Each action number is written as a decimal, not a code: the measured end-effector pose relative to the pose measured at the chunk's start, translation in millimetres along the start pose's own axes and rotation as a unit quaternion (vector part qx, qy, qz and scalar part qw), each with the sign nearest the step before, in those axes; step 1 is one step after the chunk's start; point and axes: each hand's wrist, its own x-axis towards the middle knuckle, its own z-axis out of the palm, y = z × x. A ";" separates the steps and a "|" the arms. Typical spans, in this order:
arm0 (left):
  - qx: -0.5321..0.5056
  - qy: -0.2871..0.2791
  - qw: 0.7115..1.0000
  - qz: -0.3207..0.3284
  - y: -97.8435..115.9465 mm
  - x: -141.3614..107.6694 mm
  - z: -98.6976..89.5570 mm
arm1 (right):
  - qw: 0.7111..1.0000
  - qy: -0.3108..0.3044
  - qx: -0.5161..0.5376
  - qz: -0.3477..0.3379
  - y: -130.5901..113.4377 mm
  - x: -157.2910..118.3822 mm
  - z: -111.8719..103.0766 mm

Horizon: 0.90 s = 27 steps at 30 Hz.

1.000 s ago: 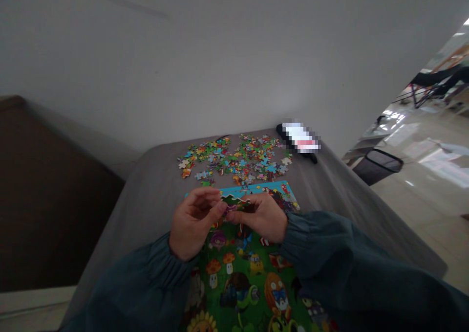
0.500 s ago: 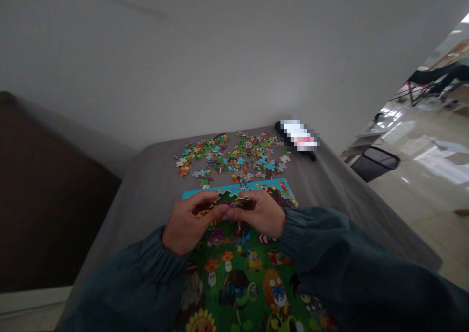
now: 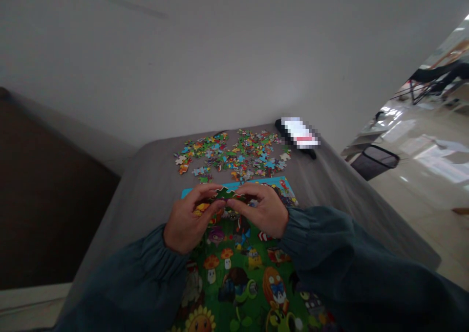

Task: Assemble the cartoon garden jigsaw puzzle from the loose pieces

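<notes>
The left hand point(image 3: 190, 219) and right hand point(image 3: 264, 210), thumbs and fingers pinched nearly closed, grip a green, jagged-edged puzzle section point(image 3: 225, 193) between them. Beneath both hands lies a cartoon poster point(image 3: 240, 263); just beyond, loose pieces point(image 3: 270, 163) scatter over the grey tabletop point(image 3: 146, 190). A lit phone point(image 3: 297, 130) lies beyond the right hand.

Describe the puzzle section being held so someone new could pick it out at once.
Start at the grey-covered table and find the green printed sheet towards its near side. Over the sheet's far part, the left hand and right hand pinch a small green puzzle section. Unlike the pieces scattered beyond the sheet, it is held up, jagged edge showing.
</notes>
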 end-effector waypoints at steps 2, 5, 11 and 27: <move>-0.010 0.000 1.000 -0.006 0.6 0.7 -0.5 | 1.000 0.015 -0.002 -0.019 1.1 -0.6 -0.1; -0.042 -0.013 0.999 -0.012 2.4 2.1 -1.1 | 0.999 0.025 0.005 -0.038 0.1 -1.5 -0.5; -0.092 -0.060 0.994 -0.024 3.7 4.9 -3.4 | 0.999 0.023 0.013 -0.047 -3.8 -2.5 -1.2; -0.163 -0.064 0.978 -0.115 8.9 12.1 -10.5 | 0.999 -0.033 -0.017 -0.022 -5.8 -2.3 -2.4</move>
